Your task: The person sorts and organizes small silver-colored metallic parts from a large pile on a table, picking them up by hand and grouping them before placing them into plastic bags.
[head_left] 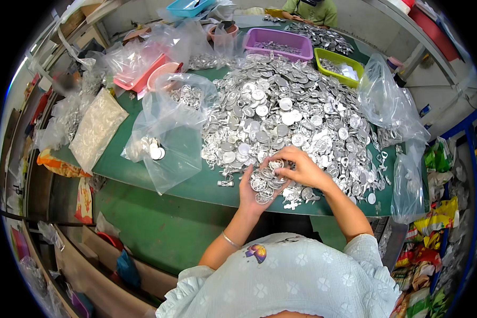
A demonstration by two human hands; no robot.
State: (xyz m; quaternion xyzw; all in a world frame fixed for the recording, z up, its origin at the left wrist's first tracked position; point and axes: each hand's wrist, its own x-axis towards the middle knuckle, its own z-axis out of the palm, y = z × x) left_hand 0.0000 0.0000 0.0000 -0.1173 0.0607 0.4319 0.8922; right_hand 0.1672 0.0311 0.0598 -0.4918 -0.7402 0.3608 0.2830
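Cupped at the table's near edge, my left hand (247, 197) holds several round openwork metal pendants (261, 184), silver in colour. My right hand (304, 168) reaches in from the right with bent fingers, its thumb and fingertips closed around a round openwork pendant (276, 165) above the others. Just beyond both hands rises a large heap of silver metal pieces (302, 114), a mix of plain discs and openwork shapes. A few loose pieces (297, 199) lie below my right wrist.
Left of the heap, a clear plastic bag (169, 153) holds some metal pieces. A purple basket (252, 38) and a green basket (339, 78) stand behind the heap. Clear bags (389, 100) hang over the right side. A person in green (323, 15) sits across the table (116, 172).
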